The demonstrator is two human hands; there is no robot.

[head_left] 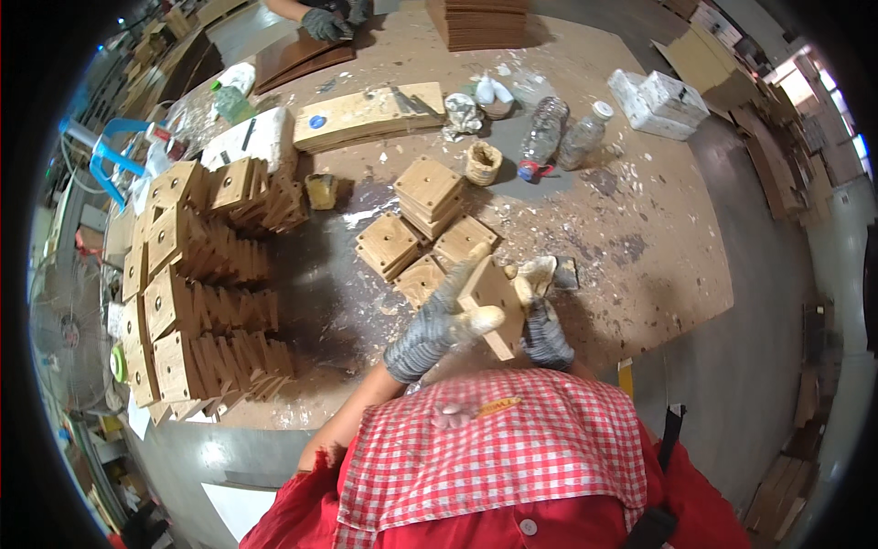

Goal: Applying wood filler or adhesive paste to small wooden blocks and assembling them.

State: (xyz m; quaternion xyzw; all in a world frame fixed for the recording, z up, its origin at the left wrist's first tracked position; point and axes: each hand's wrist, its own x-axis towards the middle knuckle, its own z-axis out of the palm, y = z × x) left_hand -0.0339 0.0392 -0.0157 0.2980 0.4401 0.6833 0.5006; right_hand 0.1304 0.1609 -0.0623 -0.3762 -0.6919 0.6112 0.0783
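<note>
A square wooden plate (500, 304) with drilled holes is tilted up on edge in front of my chest. My left hand (428, 331), in a grey glove with worn pale fingertips, grips its left side, thumb in front and fingers along the upper edge. At its right edge, my gloved right hand (546, 337) closes on the plate with its fingertips. Just beyond the hands lie small piles of similar plates: a taller stack (428, 186), a left pile (387, 240), a right pile (465, 240) and a near one (420, 280). A stained pale object with a dark end (555, 273) rests beside my right hand.
Rows of stacked wooden plates (174, 306) fill the table's left side. Farther back are long boards (366, 117), a crusted cup (483, 163), plastic bottles (545, 133) and white foam blocks (658, 102). Across the table, a co-worker's gloved hand (322, 24) touches brown sheets (306, 59).
</note>
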